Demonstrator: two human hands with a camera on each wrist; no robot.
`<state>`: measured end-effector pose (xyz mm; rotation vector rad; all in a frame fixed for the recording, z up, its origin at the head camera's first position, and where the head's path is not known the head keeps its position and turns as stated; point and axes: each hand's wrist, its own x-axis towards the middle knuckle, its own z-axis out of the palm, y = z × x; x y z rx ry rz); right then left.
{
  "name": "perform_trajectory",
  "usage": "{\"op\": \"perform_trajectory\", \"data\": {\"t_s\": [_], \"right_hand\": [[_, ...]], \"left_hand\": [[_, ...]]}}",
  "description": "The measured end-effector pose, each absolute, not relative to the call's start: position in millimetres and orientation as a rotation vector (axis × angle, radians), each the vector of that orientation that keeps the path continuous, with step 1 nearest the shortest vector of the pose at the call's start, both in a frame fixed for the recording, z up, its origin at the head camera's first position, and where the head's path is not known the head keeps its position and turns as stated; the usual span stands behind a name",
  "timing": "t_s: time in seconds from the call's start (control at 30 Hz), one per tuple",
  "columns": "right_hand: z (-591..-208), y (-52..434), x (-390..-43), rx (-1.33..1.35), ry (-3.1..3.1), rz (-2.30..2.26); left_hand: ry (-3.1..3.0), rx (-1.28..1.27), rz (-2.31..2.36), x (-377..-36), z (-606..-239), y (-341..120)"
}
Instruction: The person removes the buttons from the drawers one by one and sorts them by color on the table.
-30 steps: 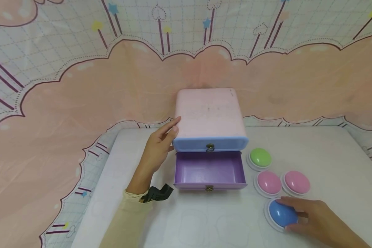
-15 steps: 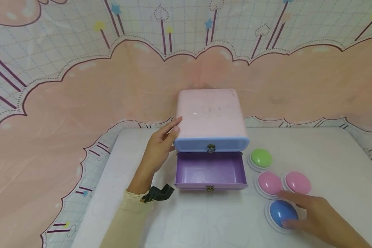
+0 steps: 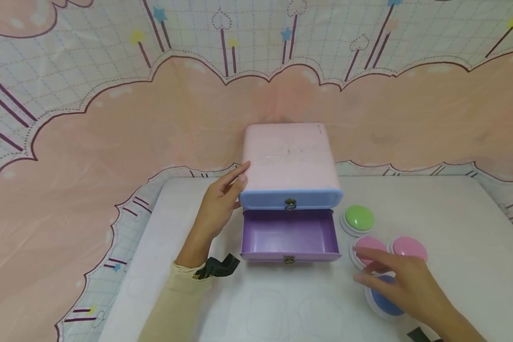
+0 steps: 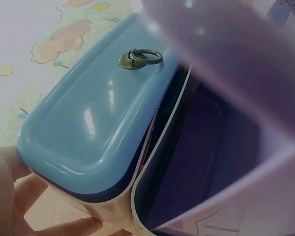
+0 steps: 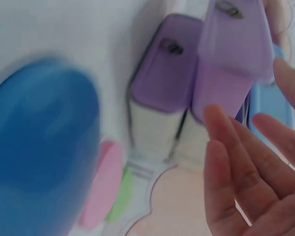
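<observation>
Cabinet [image 3: 288, 156], nine o'clock side: left hand [image 3: 217, 204] rests against it, grip unclenched, fingers laid along the wall.
Cabinet body: upright, around twelve o'clock on the worktop [image 3: 265, 304]; blue drawer [image 3: 261, 199] pushed in on top, lilac drawer [image 3: 265, 257] beneath it slid out toward six o'clock.
Drawer risk: a downward knock on the lilac drawer could tip the cabinet forward; a bump from the front could push that drawer in.
Green dome [image 3: 360, 217]: four o'clock from the cabinet, just beside it.
Left pink dome [image 3: 369, 243]: at five o'clock from the green one, partly behind fingers.
Blue dome [image 3: 384, 304]: nearest six o'clock of the group, largely under the right hand [image 3: 410, 285].
Right pink dome [image 3: 409, 248]: at three o'clock from its twin.
Right hand: grip parted, holding nothing; passing low, it could drag the blue dome or press the left pink one by accident.
Hard to make out: whether the right fingertips touch the left pink dome; bottom drawer [image 5: 162, 78], visible only from the right wrist, where the blue dome is blurred; right forearm, cut off at six o'clock.
</observation>
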<state>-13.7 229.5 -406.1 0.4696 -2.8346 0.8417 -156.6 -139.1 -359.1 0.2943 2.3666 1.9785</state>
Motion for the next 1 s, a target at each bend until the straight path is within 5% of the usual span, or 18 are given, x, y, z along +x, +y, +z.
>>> {"op": "perform_trajectory", "data": {"t_s": [1.0], "right_hand": [[-399.5,188.1,-41.8,0.525,-2.635,0.982]], "left_hand": [[2.348,0.305,1.986,-155.5,-357.9,-138.8]]}}
